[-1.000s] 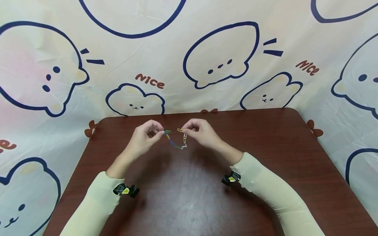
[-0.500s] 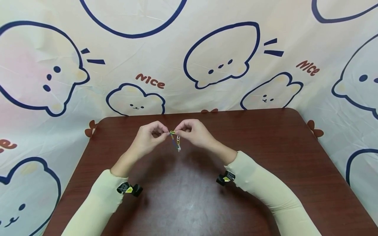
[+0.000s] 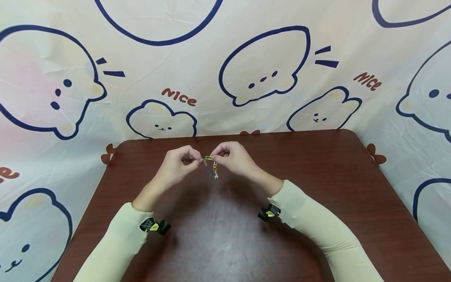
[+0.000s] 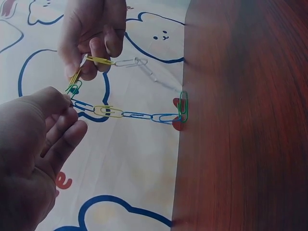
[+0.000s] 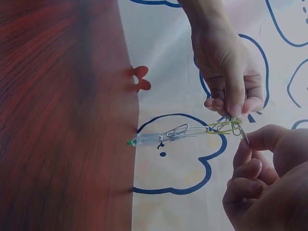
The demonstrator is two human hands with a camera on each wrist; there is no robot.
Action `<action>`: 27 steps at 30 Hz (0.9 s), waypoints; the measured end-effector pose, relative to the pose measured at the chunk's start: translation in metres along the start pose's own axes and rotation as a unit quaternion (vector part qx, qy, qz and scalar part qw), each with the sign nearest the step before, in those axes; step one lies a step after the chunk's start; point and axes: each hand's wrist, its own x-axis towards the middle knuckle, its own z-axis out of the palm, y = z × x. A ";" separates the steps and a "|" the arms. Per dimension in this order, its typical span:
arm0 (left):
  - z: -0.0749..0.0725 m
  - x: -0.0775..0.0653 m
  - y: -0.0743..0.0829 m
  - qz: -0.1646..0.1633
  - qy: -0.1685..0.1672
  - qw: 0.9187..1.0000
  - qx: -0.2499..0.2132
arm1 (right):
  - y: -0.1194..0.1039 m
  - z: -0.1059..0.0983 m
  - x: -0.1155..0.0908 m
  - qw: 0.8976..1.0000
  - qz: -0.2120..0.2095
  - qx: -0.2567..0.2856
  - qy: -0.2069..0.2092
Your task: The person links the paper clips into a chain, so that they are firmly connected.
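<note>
My left hand (image 3: pixel 177 162) pinches a green paper clip (image 4: pixel 75 88) between thumb and fingertip. Opposite it, my right hand (image 3: pixel 235 158) pinches a yellow paper clip (image 4: pixel 74 77). These two clips overlap between the fingertips. From both hands a chain of linked paper clips sags in a loop: a blue clip (image 4: pixel 137 115) and another yellow clip (image 4: pixel 109 111) on the left side, white clips (image 4: pixel 126 62) on the right side. A second green clip (image 4: pixel 183 107) is at the loop's low end. Fingertips partly cover the two pinched clips.
Below the hands is a dark brown wooden table (image 3: pixel 225 235), its back edge just beyond them. A pale curtain (image 3: pixel 204 70) with blue cartoon outlines hangs behind and at the sides. Each wrist wears a small black camera (image 3: pixel 155 226).
The hands have come together, closing the gap between the green and yellow clips, which now overlap. The chain's loop has narrowed. In the last half second the right hand shifted slightly right.
</note>
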 end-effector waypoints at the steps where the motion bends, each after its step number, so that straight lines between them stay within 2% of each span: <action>1: 0.000 0.000 0.000 0.000 0.001 1.000 0.000 | 0.000 -0.001 0.000 1.000 0.001 -0.001 0.000; 8: -0.002 -0.002 0.002 0.010 0.014 1.000 -0.004 | 0.003 -0.007 -0.001 1.000 0.004 -0.016 -0.015; 14: 0.001 0.001 0.003 0.030 0.015 0.999 -0.015 | 0.001 -0.016 -0.004 0.998 -0.013 -0.047 -0.028; 18: 0.004 0.002 0.003 0.034 0.004 0.999 -0.008 | 0.003 -0.022 -0.006 0.997 -0.012 -0.069 -0.038; 27: 0.018 0.001 0.007 0.036 -0.046 0.998 0.002 | 0.011 -0.037 -0.016 0.990 -0.003 -0.114 -0.086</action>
